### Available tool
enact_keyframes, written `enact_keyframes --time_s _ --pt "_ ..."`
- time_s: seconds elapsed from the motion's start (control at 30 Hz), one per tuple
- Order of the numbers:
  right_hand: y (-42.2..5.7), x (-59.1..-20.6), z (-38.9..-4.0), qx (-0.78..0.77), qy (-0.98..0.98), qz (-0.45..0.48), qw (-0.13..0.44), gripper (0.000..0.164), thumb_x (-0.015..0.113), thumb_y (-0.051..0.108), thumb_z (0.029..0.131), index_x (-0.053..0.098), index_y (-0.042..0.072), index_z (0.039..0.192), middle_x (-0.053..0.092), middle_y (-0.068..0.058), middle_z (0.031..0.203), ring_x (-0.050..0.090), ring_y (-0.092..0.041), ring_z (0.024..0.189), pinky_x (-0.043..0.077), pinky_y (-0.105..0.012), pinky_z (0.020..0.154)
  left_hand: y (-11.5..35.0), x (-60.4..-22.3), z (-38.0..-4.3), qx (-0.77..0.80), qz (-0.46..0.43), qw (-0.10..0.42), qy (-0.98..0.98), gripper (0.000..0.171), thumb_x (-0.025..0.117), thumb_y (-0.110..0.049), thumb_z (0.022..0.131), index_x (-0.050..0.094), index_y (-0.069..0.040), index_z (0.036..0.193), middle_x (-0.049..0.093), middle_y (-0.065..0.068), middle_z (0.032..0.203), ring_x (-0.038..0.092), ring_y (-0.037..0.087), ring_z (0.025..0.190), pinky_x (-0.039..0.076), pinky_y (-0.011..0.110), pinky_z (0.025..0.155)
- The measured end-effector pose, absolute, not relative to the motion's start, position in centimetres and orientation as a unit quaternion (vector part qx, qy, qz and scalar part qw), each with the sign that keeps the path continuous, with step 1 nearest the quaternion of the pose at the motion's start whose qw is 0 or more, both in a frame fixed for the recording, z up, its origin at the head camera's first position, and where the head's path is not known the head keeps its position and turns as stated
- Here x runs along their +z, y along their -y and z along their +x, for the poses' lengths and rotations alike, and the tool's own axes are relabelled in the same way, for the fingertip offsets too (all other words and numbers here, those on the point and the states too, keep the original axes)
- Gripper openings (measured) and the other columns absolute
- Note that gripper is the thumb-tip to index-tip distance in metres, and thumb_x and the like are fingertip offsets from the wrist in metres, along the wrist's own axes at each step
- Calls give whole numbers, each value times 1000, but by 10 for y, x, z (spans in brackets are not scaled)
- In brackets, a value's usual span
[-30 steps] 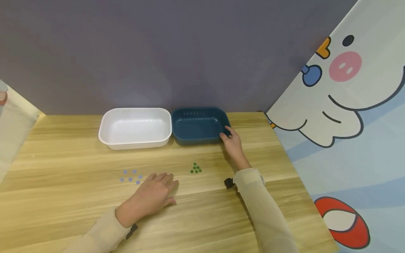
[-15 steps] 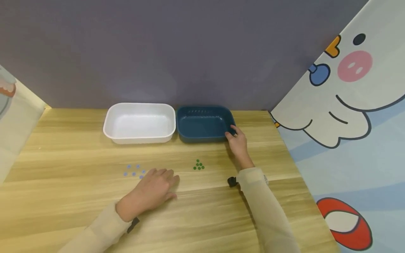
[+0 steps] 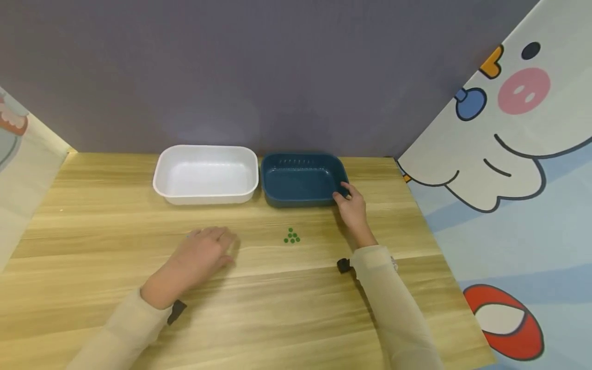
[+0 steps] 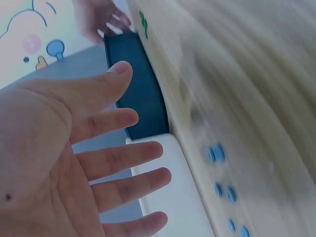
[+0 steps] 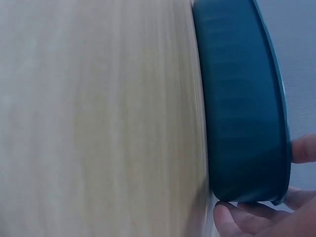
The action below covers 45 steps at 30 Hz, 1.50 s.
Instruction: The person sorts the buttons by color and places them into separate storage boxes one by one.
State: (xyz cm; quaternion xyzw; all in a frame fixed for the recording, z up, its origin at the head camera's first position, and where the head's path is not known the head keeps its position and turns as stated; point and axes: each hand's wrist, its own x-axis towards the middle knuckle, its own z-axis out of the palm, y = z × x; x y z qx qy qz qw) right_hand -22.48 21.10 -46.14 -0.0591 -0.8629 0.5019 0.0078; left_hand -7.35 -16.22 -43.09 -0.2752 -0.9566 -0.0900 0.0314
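My left hand [image 3: 196,259] hovers over the table with its fingers extended and nothing in them. It hides nearly all of the small blue discs in the head view; the left wrist view shows several blue discs [image 4: 218,152] lying beyond the fingertips. At the right front corner of a dark teal plastic basin [image 3: 302,184], my right hand [image 3: 352,209] grips the rim. In the right wrist view the thumb and fingers lie on either side of the basin wall [image 5: 244,108]. Several green discs [image 3: 291,236] form a small triangle in front of the basin.
A white plastic basin [image 3: 205,177] stands left of the teal one, close beside it. Behind both rises a grey partition [image 3: 277,77]. A cartoon-printed panel [image 3: 509,169] borders the wooden table [image 3: 287,318] on the right.
My left hand has moved left and forward, from beside the blue discs to over them. The right hand keeps its grip on the teal basin. The head view has shifted slightly.
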Motion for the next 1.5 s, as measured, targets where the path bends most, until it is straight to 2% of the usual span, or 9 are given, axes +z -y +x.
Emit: enact_keyframes --time_s 0.17,0.37,0.73,0.97,1.2,1.5 --pt "-212 -460 -222 506 860 -62 3 57 62 27 97 48 8 149 34 -20 158 44 -42 136 44 -51 107 179 -434 -77 -99 -271 62 955 47 82 -19 85 66 2 124 63 28 124 60 45 114 52 61 91" --pt "-215 -461 -219 505 861 -63 1 57 62 27 98 48 9 149 35 -19 159 44 -41 136 44 -52 107 196 -436 -77 -114 -265 68 955 37 81 -10 85 70 4 117 62 31 125 61 47 113 53 58 93" --pt "-221 -463 -208 491 869 -64 4 56 61 28 98 48 10 149 36 -19 158 42 -42 138 40 -52 111 204 -447 -85 -146 -261 86 950 7 77 -7 87 75 -2 92 66 29 118 63 44 108 55 56 90" --pt "-222 -463 -199 492 868 -61 14 55 61 26 99 48 8 149 37 -18 158 44 -42 136 42 -51 110 201 -455 -90 -153 -279 114 941 10 82 -4 82 74 -1 88 69 26 109 67 41 99 59 50 82" --pt "-220 -461 -191 487 871 -55 16 53 60 26 100 49 8 149 37 -18 157 45 -42 135 44 -52 108 199 -454 -91 -131 -279 85 947 14 84 -6 80 75 0 89 67 28 114 65 44 105 57 54 86" --pt "-221 -459 -187 485 873 -51 12 54 61 25 98 51 7 147 38 -20 156 50 -41 131 47 -50 104 194 -453 -93 -120 -257 61 957 14 82 -7 83 72 0 90 68 23 111 65 42 101 58 55 81"
